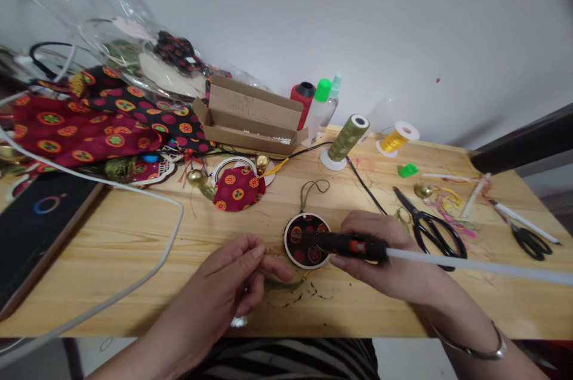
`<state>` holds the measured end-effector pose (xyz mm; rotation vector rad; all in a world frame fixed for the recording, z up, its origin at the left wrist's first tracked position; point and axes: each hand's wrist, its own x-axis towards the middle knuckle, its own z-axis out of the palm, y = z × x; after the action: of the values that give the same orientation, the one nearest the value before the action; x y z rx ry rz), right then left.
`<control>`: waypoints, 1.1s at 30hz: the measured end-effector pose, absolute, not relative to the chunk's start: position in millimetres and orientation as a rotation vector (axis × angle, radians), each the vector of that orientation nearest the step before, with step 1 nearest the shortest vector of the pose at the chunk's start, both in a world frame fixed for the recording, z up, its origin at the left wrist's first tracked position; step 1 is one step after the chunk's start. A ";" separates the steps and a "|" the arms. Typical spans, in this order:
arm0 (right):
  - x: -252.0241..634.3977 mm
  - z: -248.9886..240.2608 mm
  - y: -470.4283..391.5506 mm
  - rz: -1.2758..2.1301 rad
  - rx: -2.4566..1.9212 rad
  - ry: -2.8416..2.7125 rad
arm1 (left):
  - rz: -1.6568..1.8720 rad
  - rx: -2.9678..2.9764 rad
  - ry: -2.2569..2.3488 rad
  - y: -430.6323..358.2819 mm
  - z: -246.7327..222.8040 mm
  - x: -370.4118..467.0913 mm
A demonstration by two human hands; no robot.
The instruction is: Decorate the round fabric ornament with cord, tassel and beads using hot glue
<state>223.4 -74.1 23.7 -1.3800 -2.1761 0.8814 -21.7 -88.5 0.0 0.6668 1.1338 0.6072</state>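
Note:
My right hand (380,249) is wrapped round a black glue gun (349,245), with a long white glue stick (470,266) jutting from its back end. The gun's front lies over a round ornament (298,243) of dark patterned fabric in a pale rim, with an olive cord loop (313,189) at its top. To the left of the ornament, my left hand (244,275) is closed in a pinch, thumb against forefinger. Whatever it holds is too small or hidden to make out. An olive tassel (284,283) trails from the ornament's lower edge by the left fingers.
Black scissors (432,228) lie right of my right hand. A red fabric ornament (239,189), an open cardboard box (250,123), green thread (349,138) and yellow thread (394,140) stand farther back. A white cable (172,237) crosses the left side near a phone (40,219).

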 end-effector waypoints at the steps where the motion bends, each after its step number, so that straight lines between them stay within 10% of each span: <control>1: 224.8 24.7 -74.3 0.889 -1.380 -2.166 | 0.596 0.673 1.128 -88.6 -0.4 -22.1; 33: 219.7 18.7 -74.2 0.822 -1.409 -2.240 | 0.685 0.693 1.319 -84.1 -2.5 -14.2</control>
<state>219.7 -74.2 18.7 -1.4090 -2.2404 0.8217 -14.2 -84.1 -2.5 0.6933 1.3190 0.6846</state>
